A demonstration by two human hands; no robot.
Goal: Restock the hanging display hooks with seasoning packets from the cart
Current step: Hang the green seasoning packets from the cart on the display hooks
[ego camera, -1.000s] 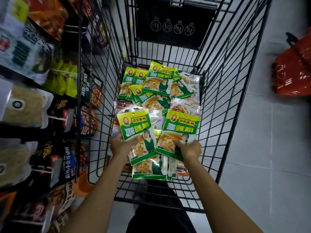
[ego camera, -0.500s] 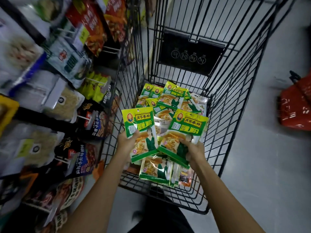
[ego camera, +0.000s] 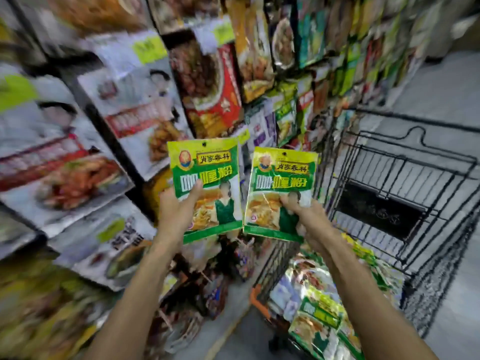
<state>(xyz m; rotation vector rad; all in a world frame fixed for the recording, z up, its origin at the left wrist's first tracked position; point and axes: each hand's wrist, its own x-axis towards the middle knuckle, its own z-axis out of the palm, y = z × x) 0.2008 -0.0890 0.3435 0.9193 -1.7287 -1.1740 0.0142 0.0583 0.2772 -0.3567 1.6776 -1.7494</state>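
Head view: left hand (ego camera: 174, 207) grips one green packet (ego camera: 207, 178) at frame centre. Right hand (ego camera: 306, 216) grips another packet (ego camera: 281, 188) beside it, with the cart (ego camera: 405, 162) at right.

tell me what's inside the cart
Inside the wire cart lie loose green seasoning packets and blurred shiny packs. Whatever lies beneath that pile is covered.

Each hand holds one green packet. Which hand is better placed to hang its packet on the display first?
Probably the left hand: the left packet is slightly higher and on the side of the hanging display, while the right hand with the right packet is next to the cart.
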